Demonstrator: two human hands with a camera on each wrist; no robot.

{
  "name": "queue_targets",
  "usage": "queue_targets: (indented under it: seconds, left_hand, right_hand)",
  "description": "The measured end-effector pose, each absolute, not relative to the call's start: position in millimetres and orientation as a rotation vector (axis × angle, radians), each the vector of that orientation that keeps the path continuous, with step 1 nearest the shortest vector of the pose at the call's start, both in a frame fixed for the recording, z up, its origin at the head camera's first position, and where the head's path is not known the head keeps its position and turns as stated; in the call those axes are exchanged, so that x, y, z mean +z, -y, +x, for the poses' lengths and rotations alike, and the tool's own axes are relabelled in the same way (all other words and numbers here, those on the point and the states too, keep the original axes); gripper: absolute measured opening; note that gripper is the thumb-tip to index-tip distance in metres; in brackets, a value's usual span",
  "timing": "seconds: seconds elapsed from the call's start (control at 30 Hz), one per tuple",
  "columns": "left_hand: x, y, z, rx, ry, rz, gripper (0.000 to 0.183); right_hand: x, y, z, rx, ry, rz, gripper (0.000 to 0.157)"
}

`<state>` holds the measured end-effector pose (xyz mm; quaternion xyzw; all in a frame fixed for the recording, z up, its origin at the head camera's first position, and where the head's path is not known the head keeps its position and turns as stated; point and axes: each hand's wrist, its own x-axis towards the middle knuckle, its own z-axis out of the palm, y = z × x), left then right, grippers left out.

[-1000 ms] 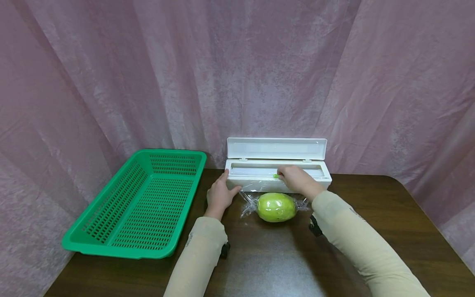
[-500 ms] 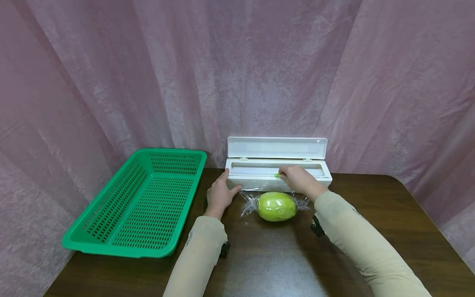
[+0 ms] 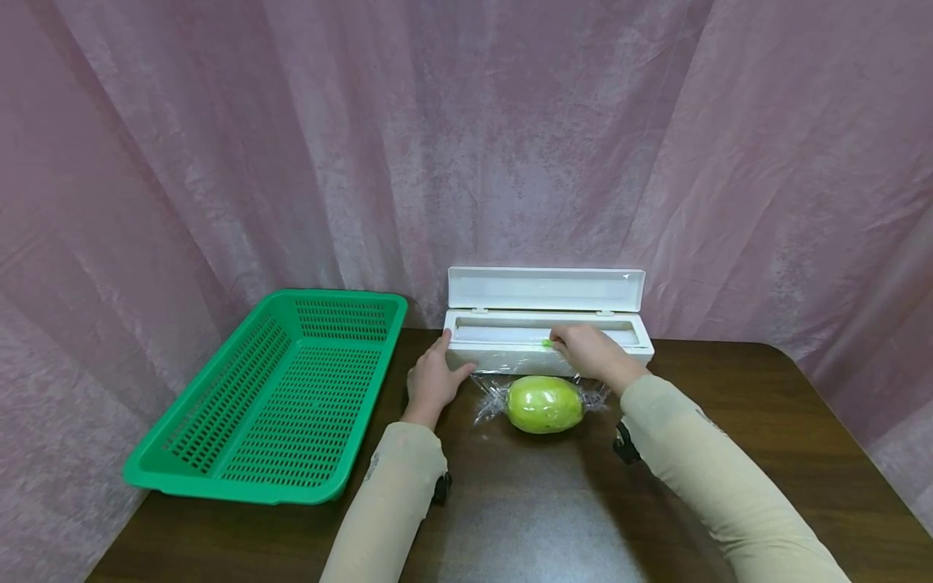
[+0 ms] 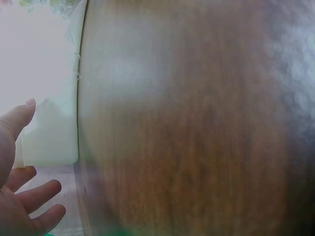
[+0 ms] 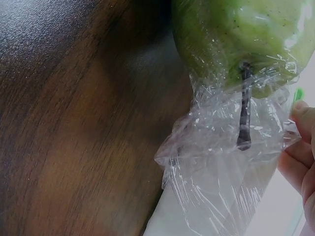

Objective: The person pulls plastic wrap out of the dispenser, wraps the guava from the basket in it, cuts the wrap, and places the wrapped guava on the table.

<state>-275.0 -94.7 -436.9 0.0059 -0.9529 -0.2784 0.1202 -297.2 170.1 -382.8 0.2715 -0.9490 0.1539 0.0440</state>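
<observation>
A white cling film dispenser [image 3: 481,358] stands at the back of the table, its lid [image 3: 547,289] raised. My left hand [image 3: 432,382] rests against the dispenser's left end, fingers spread; the left wrist view shows the thumb [image 4: 22,115] by the box. My right hand [image 3: 590,354] pinches a small bright green slide cutter [image 3: 547,343] on the dispenser's front edge. In front lies a yellow-green fruit [image 3: 545,405] wrapped in cling film, film bunched at both ends. In the right wrist view, a dark stem [image 5: 244,113] shows through the bunched film [image 5: 206,132].
A green plastic basket [image 3: 370,413] with slotted walls stands on the left of the brown wooden table [image 3: 510,518]. A pink curtain [image 3: 554,146] hangs right behind the dispenser.
My right hand and the green slide cutter have shifted slightly to the right along the dispenser's edge. The left hand has stayed in place against the box.
</observation>
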Motion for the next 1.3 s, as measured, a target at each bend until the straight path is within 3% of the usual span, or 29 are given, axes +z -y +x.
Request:
queue_targets:
  seconds: [1.3]
  left_hand:
    - [-435.8,94.4,-274.2,-0.818,2.799,0.039,0.082]
  right_hand:
    - [-382.4,-176.6,-294.9,0.359,2.914,0.791,0.013]
